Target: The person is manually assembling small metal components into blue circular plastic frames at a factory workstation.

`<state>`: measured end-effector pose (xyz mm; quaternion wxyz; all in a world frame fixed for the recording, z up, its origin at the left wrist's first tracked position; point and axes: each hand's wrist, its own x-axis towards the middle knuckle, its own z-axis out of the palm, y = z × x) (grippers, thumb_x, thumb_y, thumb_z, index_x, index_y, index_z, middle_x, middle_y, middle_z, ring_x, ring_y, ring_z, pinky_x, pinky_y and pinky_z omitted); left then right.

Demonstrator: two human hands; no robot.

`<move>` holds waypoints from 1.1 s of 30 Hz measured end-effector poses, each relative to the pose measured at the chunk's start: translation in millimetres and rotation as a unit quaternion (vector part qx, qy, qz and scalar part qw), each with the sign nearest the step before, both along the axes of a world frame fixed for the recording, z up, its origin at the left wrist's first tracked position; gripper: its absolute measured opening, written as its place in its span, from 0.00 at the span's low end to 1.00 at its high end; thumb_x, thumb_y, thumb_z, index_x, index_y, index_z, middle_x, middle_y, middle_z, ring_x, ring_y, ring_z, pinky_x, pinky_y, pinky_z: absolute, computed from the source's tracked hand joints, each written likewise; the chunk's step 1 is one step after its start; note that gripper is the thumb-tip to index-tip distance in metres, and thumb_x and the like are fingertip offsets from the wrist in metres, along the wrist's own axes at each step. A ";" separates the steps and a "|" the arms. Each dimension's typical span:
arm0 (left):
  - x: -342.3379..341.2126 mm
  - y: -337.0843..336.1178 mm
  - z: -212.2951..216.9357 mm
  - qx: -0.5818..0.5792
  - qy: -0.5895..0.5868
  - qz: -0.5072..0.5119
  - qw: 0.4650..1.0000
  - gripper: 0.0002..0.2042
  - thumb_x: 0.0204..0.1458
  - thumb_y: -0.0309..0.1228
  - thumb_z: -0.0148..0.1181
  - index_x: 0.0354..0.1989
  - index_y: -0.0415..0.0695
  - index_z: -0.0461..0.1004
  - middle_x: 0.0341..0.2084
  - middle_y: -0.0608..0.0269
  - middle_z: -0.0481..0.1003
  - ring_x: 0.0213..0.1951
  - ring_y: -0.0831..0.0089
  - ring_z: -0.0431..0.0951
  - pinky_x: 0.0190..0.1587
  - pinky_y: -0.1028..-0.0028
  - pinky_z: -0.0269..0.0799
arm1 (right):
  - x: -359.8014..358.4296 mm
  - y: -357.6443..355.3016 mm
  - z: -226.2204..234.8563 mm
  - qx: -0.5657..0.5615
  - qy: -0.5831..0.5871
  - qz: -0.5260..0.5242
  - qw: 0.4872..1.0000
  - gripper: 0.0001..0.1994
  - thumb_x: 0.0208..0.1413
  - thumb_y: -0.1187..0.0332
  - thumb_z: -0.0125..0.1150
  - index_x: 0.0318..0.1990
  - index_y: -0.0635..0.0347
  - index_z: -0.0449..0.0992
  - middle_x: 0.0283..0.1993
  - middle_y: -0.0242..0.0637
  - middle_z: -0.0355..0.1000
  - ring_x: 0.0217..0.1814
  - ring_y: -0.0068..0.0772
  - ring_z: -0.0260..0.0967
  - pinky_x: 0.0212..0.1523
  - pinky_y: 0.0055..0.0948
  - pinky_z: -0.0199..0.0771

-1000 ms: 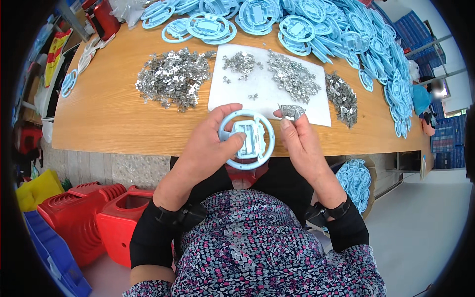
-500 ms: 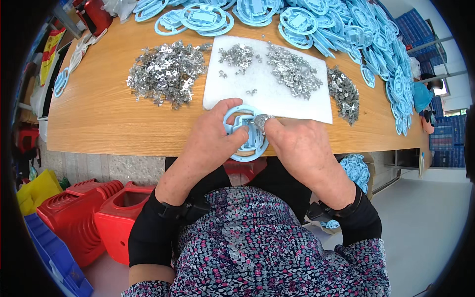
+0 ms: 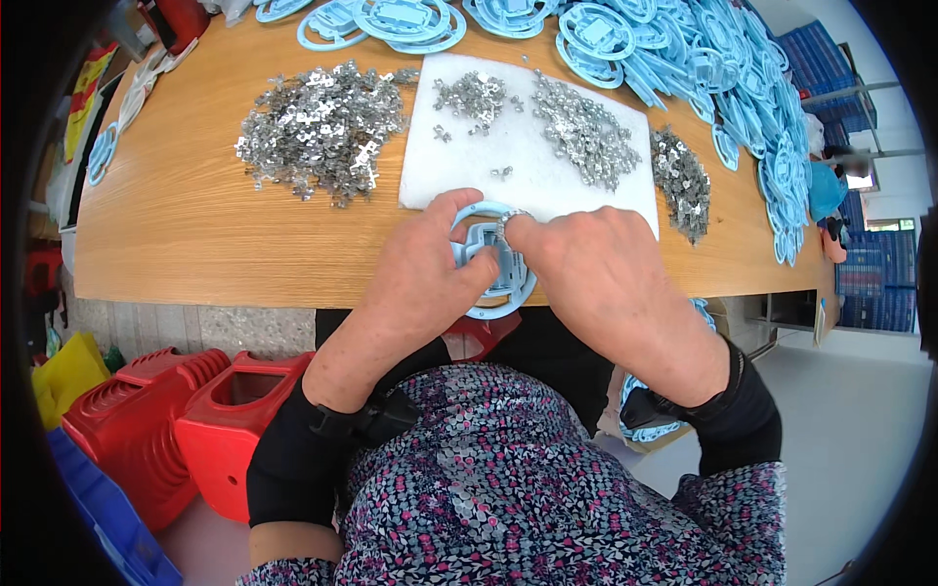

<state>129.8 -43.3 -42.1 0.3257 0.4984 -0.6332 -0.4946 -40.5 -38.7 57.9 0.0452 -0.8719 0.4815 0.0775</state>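
Note:
My left hand (image 3: 430, 252) is closed on the left side of a light-blue plastic ring-shaped part (image 3: 504, 311), with its thumb across the rectangular housing in the middle. The part is held at the table's near edge. Bent over the part's upper right is my right hand (image 3: 596, 259), its fingers pinched round a small silvery thing (image 3: 508, 221) at the rim. Fingers cover most of that thing, so its kind is unclear. Just beyond the hands lies a white foam sheet (image 3: 445, 176) with loose piles of small silvery metal clips (image 3: 591, 142).
A large heap of similar blue parts (image 3: 728, 83) covers the table's far right. More metal pieces lie in a left pile (image 3: 318, 132) and a right pile (image 3: 681, 186). Red stools (image 3: 230, 420) and a blue bin (image 3: 107, 508) stand at lower left; a box of blue parts is below right.
My right hand has turned and shifted slightly, its knuckles now higher and its elbow further out. The silvery thing moved a little up and left along the rim. My left hand keeps its hold.

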 end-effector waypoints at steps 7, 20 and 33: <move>1.0 -1.1 1.9 -0.020 -0.017 0.004 1.000 0.27 0.50 0.31 0.63 0.59 0.33 0.68 0.38 0.42 0.80 0.39 0.54 0.83 0.43 0.63 0.77 | 0.5 -5.4 4.5 -0.026 -0.018 0.060 0.998 0.04 0.51 0.73 0.57 0.35 0.58 0.73 0.21 0.44 0.74 0.27 0.51 0.76 0.26 0.44 0.74; 1.0 11.0 17.5 0.147 0.209 -0.046 0.966 0.23 0.57 0.22 0.55 0.62 0.33 0.63 0.45 0.58 0.77 0.45 0.77 0.78 0.48 0.75 0.77 | -38.6 28.8 -60.6 0.241 -0.663 -0.291 0.646 0.14 0.67 0.62 0.59 0.47 0.67 0.74 0.39 0.32 0.77 0.37 0.18 0.73 0.40 0.24 0.76; -5.6 14.1 5.1 0.226 0.361 -0.084 0.901 0.19 0.66 0.31 0.46 0.62 0.36 0.68 0.44 0.53 0.77 0.41 0.70 0.80 0.42 0.73 0.79 | -35.3 31.2 -50.0 0.110 -0.669 -0.217 0.702 0.14 0.67 0.66 0.58 0.50 0.70 0.75 0.39 0.31 0.77 0.38 0.12 0.71 0.38 0.18 0.72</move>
